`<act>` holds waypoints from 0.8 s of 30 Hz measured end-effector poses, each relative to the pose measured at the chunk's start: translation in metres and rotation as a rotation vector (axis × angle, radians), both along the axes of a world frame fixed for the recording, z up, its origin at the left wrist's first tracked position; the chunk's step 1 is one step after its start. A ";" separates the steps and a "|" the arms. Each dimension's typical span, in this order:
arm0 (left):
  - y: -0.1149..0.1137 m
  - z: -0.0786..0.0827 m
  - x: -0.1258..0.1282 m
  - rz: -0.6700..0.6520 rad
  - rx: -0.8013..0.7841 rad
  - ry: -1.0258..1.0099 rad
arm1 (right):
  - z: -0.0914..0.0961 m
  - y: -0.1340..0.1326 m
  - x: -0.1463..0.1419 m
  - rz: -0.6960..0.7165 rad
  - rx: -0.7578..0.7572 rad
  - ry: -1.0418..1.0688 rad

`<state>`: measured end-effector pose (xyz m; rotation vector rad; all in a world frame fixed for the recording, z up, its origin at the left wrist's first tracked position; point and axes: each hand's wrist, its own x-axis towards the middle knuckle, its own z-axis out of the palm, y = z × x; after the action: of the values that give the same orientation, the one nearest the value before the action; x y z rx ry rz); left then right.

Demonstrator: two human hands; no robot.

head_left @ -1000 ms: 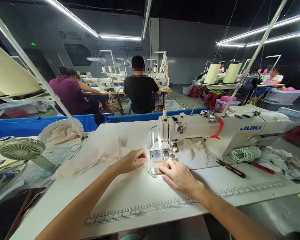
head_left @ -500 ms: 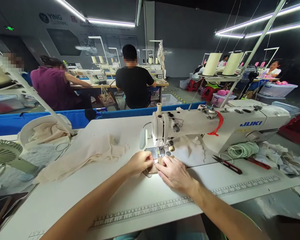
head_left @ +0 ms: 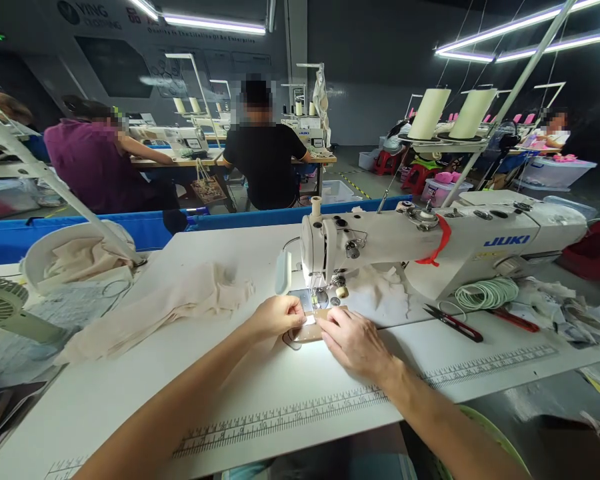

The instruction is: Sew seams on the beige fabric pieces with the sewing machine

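In front of the needle area of a white JUKI sewing machine [head_left: 375,233], my two hands work close together. My left hand [head_left: 280,315] is closed, thumb and forefinger pinched at the left end of a small white piece [head_left: 310,320], perhaps a label. From the other side, the bent fingers of my right hand [head_left: 353,339] press together at its right end, over a tan surface [head_left: 307,333] that may be fabric or part of the machine bed. What lies under the fingertips is hidden.
Beige fabric [head_left: 180,307] lies left on the table. At right are red-handled snips [head_left: 455,325], a coil of pale green cord [head_left: 486,293] and cloth scraps [head_left: 560,317]. A fan [head_left: 10,313] stands far left. Co-workers sit beyond a blue divider [head_left: 275,221].
My fingertips have moved slightly apart, and more of the white piece and the tan surface shows between them. The camera view has shifted a little.
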<state>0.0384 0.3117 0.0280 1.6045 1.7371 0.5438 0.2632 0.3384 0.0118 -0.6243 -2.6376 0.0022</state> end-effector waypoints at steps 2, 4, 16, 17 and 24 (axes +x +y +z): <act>0.001 -0.001 0.000 0.003 -0.013 -0.014 | 0.000 0.000 0.000 -0.009 -0.004 0.018; 0.002 -0.001 -0.001 0.002 -0.027 -0.032 | 0.000 0.001 0.000 -0.006 -0.005 0.033; 0.007 -0.003 -0.008 -0.045 -0.041 -0.132 | 0.000 0.001 -0.004 0.004 -0.038 0.007; 0.007 -0.003 -0.009 -0.051 -0.042 -0.140 | -0.001 0.002 -0.004 0.005 -0.043 0.009; 0.008 0.001 -0.009 -0.058 -0.070 -0.150 | -0.002 0.002 -0.003 0.009 -0.052 0.023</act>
<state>0.0294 0.3201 0.0285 1.5205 1.5776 0.5548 0.2601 0.3407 0.0098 -0.6255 -2.6257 0.0806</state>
